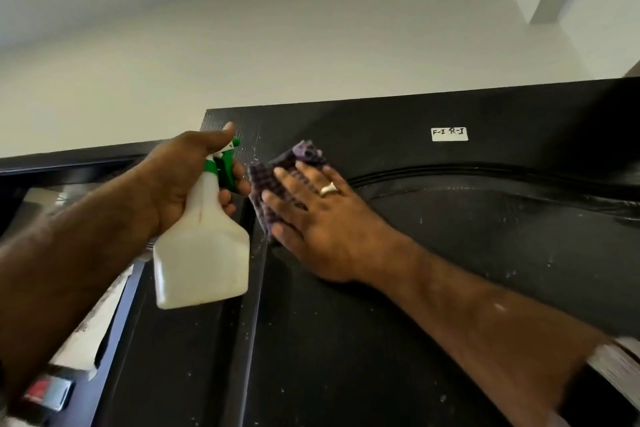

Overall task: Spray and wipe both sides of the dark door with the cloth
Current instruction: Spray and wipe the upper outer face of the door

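The right hand (pixel 322 222) lay flat, fingers spread and straight, pressing the cloth (pixel 277 180) against the door (pixel 381 322) up near its top edge, by the top-left corner of the face. The cloth poked out past the fingertips towards eleven o'clock, so the wiping hand was right on it, nothing between. At nine o'clock from the cloth, just beside it, the left hand (pixel 180 184) gripped the bottle (pixel 202 253), fingers curled round the neck, one on the green trigger, thumb over the top; the nozzle pointed at the door's upper corner. The bottle's long axis hung steeply, base down towards six. Droplets speckled the panel below and to the right, towards four o'clock, so the next stroke probably had to sweep that way. Count: one door, one cloth, one bottle, two hands, one white label (pixel 449 134) at one o'clock from the cloth, one ring.
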Motion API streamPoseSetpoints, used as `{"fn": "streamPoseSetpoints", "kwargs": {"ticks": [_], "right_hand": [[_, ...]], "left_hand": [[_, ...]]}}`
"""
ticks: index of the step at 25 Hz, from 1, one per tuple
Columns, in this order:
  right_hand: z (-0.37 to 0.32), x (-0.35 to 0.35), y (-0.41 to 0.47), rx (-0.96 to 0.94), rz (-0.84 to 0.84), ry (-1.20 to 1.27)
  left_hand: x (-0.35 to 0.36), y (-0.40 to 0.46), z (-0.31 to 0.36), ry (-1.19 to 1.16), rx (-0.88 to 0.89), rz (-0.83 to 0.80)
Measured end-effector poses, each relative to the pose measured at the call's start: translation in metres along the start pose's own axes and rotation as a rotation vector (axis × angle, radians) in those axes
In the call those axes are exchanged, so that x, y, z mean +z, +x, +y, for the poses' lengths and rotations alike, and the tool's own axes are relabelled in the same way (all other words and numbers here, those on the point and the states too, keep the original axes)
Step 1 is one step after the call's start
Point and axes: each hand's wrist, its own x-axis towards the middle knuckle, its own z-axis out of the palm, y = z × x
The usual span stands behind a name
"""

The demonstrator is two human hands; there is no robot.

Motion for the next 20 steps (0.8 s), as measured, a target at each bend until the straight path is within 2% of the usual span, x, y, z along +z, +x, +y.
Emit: {"fn": "streamPoseSetpoints", "kwargs": {"ticks": [2,3,4,5,6,7,9,12,14,16,17,19,20], "right_hand": [[0.024,0.003,-0.021,-0.007,0.068,-0.049],[0.043,0.003,-0.02,0.081,0.163,-0.069],[0.068,0.0,-0.013,0.23,0.28,-0.086],[0.093,-0.011,-0.004,0.415,0.32,-0.085],[0.109,-0.023,0.01,0.561,0.256,-0.038],[0.111,-0.03,0.028,0.62,0.17,0.019],[0.078,-0.029,0.055,0.532,0.131,-0.001],[0.002,-0.002,0.054,0.124,0.014,0.005],[-0.004,0.01,0.039,0.015,0.076,-0.04],[0.029,0.006,0.038,0.203,0.262,-0.079],[0.051,-0.001,0.041,0.364,0.281,-0.08],[0.079,-0.019,0.065,0.632,0.202,0.005],[0.074,-0.024,0.085,0.686,0.181,0.032]], "left_hand": [[-0.007,-0.006,0.002,-0.001,0.009,0.028],[-0.01,-0.012,0.003,-0.002,0.015,0.054],[-0.011,-0.016,0.003,-0.002,0.019,0.065],[-0.01,-0.018,0.002,0.001,0.021,0.067],[-0.012,-0.019,0.0,0.011,0.021,0.073],[-0.015,-0.019,-0.003,0.024,0.013,0.08],[-0.016,-0.018,-0.009,0.047,-0.006,0.075],[-0.015,-0.019,-0.015,0.047,-0.001,0.091],[-0.029,-0.019,-0.018,0.025,0.006,0.091],[-0.052,-0.018,-0.016,0.029,-0.001,0.05],[-0.063,-0.017,-0.013,0.031,-0.007,0.025],[-0.085,-0.014,-0.005,0.014,-0.002,0.019],[-0.094,-0.012,-0.003,0.007,0.004,0.038]]}}
